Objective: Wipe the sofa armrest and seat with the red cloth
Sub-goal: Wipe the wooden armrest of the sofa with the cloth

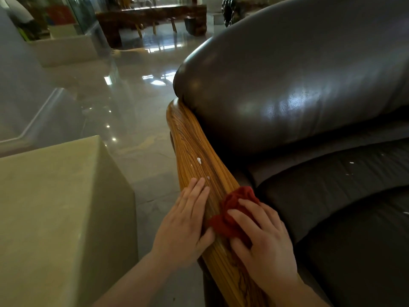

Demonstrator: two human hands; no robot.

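The striped wooden armrest (194, 147) runs from the bottom centre up to the dark leather back cushion (298, 80). A bunched red cloth (232, 209) lies on the armrest's right side, with my right hand (263, 238) pressed on top of it. My left hand (186, 220) rests flat on the armrest's left side, fingers apart, holding nothing. A few small white spots (199, 160) sit on the wood just beyond my fingers. The black leather seat (345, 207) lies to the right and carries a few white specks (351, 162).
A pale green block-shaped table (57, 213) stands close on the left of the armrest. Glossy grey floor (132, 103) stretches ahead. A dark wooden bench (152, 16) and a white planter (66, 47) stand far back.
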